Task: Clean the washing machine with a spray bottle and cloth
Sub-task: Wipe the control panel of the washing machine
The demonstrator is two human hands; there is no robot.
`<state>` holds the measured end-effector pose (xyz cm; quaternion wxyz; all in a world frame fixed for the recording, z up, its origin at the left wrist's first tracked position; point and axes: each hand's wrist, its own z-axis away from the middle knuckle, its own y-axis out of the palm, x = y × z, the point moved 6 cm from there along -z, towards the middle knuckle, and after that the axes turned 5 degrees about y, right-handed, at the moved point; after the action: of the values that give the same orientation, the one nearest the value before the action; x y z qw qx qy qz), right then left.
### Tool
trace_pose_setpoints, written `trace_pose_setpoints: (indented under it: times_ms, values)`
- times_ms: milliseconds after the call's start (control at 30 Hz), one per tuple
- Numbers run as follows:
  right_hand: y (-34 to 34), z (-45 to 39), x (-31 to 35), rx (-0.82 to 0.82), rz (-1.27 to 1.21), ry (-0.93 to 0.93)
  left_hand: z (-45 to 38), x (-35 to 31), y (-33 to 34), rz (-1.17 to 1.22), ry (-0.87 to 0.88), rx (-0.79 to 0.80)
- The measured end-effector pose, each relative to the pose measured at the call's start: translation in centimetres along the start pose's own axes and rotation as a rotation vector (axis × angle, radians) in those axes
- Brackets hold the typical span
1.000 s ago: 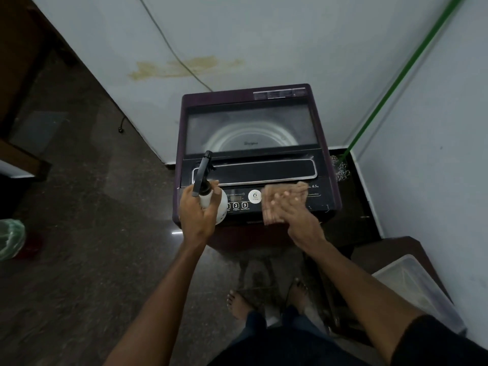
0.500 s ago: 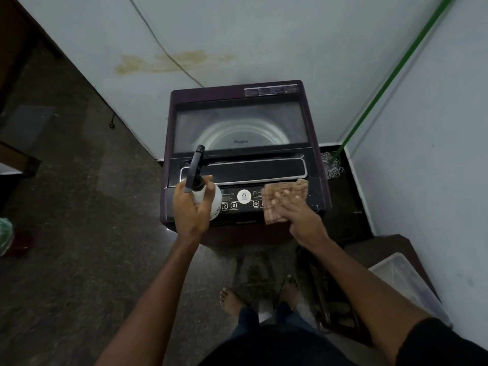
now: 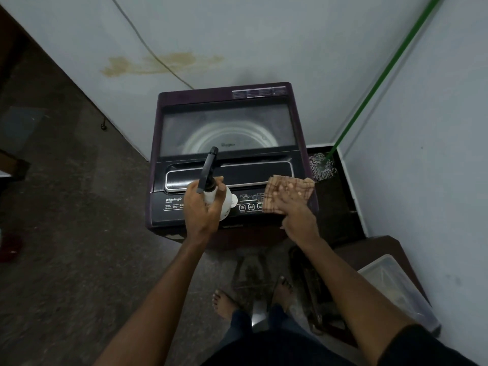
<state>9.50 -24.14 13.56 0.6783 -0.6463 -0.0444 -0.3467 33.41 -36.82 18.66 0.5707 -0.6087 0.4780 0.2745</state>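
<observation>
Overhead, washing machine point(image 3: 227, 122) fills wall corner.

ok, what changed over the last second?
The right hand slid the cloth rightward along the control panel, toward the washing machine's right edge, fingers pressing flat on it. Nothing grasped or released. The left hand grips the spray bottle as before, nozzle toward the lid.

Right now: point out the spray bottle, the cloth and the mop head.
spray bottle point(image 3: 225, 204), head view, on its white body beside the gripping fingers.
cloth point(image 3: 303, 187), head view, on its checked right part past the fingertips.
mop head point(image 3: 320, 167), head view, on its strands.
</observation>
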Motion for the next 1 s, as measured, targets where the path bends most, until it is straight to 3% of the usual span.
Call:
trace_pose_setpoints:
  times_ms: [167,267,367,567,833,1000]
  values:
    - [0.3,3.2,-2.7,0.124,0.072,-0.253,-0.3,-0.5,2.3,-0.006,0.005,0.031]
    - [-1.5,2.4,-6.0,0.043,0.02,-0.115,-0.1,-0.8,3.1,-0.007,0.006,0.013]
    - [-1.4,0.1,-4.5,-0.027,-0.072,0.044,0.2,-0.9,3.7,0.027,-0.002,0.008]
    - [-1.2,3.1,-6.9,-0.032,-0.018,-0.144,0.5,-1.4,5.0,0.017,0.014,-0.003]
    - [-3.3,-4.6,-5.3,-0.153,-0.319,0.197,0.7,-1.1,6.4,0.035,-0.008,-0.046]
    - [-2.9,-2.1,-6.9,-0.047,-0.182,0.048,1.4,-0.8,6.8,0.046,-0.002,-0.065]
